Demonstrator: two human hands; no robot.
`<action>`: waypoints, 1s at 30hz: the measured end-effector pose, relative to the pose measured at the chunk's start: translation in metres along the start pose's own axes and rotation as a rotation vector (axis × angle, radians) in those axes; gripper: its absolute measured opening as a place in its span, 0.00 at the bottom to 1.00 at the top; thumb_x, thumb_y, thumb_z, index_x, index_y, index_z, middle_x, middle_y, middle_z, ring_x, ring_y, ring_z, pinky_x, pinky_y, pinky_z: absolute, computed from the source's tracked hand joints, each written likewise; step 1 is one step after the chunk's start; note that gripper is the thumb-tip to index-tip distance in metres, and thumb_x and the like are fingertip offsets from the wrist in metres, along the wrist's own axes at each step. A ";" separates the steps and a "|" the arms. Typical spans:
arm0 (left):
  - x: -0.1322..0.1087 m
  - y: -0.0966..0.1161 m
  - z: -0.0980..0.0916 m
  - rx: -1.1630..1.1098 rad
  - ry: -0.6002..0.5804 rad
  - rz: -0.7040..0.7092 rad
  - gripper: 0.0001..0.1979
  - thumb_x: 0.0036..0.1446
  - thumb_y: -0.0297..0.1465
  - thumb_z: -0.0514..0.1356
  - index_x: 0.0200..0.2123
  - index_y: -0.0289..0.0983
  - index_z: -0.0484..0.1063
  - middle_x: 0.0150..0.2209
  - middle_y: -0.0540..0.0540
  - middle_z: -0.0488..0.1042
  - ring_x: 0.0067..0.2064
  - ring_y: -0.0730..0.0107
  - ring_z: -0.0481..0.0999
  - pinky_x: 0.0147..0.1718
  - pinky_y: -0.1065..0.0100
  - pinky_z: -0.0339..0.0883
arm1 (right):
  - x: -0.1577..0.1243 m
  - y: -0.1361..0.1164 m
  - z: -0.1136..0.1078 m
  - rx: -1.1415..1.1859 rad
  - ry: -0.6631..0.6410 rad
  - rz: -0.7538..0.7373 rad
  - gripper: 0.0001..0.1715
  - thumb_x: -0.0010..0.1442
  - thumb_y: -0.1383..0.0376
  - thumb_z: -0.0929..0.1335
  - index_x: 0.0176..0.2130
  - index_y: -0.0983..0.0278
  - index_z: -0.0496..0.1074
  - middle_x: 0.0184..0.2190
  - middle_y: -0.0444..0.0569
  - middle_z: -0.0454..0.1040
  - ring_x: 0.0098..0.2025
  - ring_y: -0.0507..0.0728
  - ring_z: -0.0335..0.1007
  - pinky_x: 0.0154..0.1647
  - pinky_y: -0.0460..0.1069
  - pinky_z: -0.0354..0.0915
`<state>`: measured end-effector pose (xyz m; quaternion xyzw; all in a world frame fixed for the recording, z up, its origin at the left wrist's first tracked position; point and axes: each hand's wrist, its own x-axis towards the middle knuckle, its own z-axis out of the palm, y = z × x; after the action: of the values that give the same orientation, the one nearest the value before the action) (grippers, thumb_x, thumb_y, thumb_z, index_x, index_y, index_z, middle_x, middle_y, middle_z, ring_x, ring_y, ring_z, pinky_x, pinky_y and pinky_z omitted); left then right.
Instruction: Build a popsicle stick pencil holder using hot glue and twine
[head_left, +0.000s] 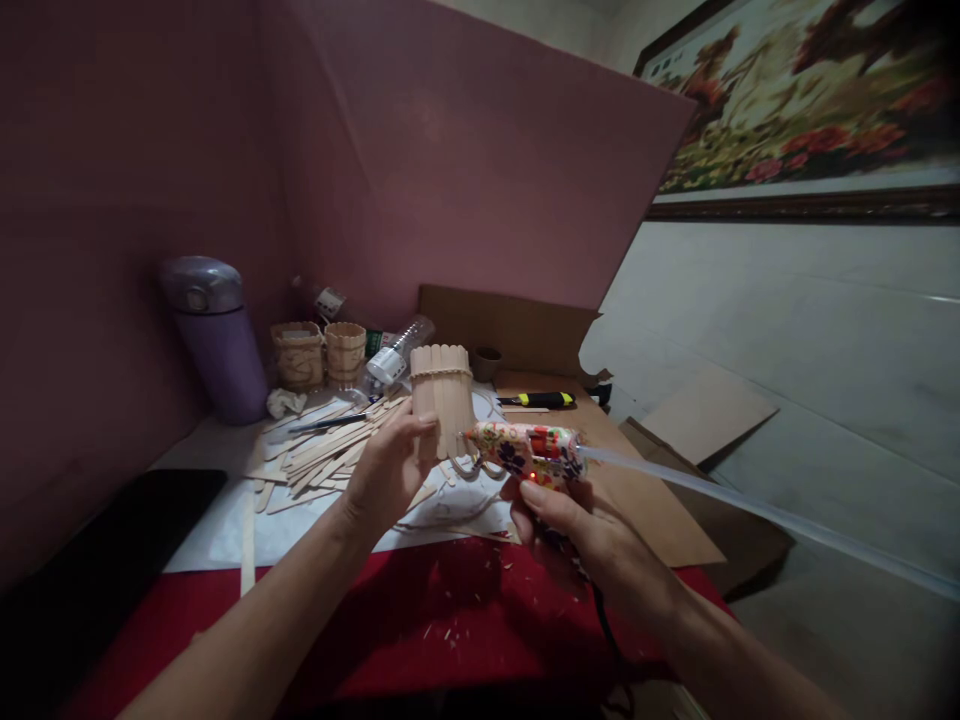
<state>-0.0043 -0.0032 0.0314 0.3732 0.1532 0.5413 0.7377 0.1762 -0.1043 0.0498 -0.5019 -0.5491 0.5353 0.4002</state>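
Observation:
My left hand [394,460] grips a small cup made of popsicle sticks [441,400], with a thin cord running round it near its top. In my right hand [559,520] is a glue gun [525,450] with a flowered pattern and a lit red light. Its nozzle points left at the lower right side of the cup; whether it touches cannot be made out. A long clear glue stick [720,485] sticks out from the gun's back end. Beneath and left of the cup lies a loose pile of popsicle sticks [322,465].
A purple tumbler [221,345] stands at the left, beside two stick-covered cups [298,358]. Behind the pile lies a clear plastic bottle [401,350]. A black and yellow utility knife [541,400] rests on cardboard [637,490]. Red cloth [450,620] covers the front.

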 end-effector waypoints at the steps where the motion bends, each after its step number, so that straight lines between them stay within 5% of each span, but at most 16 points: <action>1: 0.000 0.000 0.000 0.004 -0.002 -0.001 0.16 0.50 0.27 0.61 0.45 0.34 0.72 0.40 0.44 0.79 0.40 0.64 0.78 0.38 0.67 0.73 | 0.000 0.000 0.000 -0.003 -0.002 0.000 0.29 0.61 0.44 0.65 0.25 0.64 0.68 0.11 0.37 0.57 0.13 0.45 0.49 0.13 0.41 0.47; 30: -0.002 0.004 -0.002 -0.030 0.032 -0.041 0.19 0.49 0.31 0.62 0.46 0.33 0.74 0.42 0.40 0.78 0.43 0.57 0.77 0.41 0.61 0.73 | 0.001 0.001 -0.005 0.000 0.016 0.000 0.29 0.62 0.44 0.64 0.25 0.64 0.68 0.11 0.38 0.58 0.12 0.45 0.50 0.13 0.42 0.47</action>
<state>-0.0087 -0.0037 0.0328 0.3500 0.1644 0.5343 0.7516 0.1810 -0.1027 0.0498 -0.5061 -0.5459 0.5311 0.4047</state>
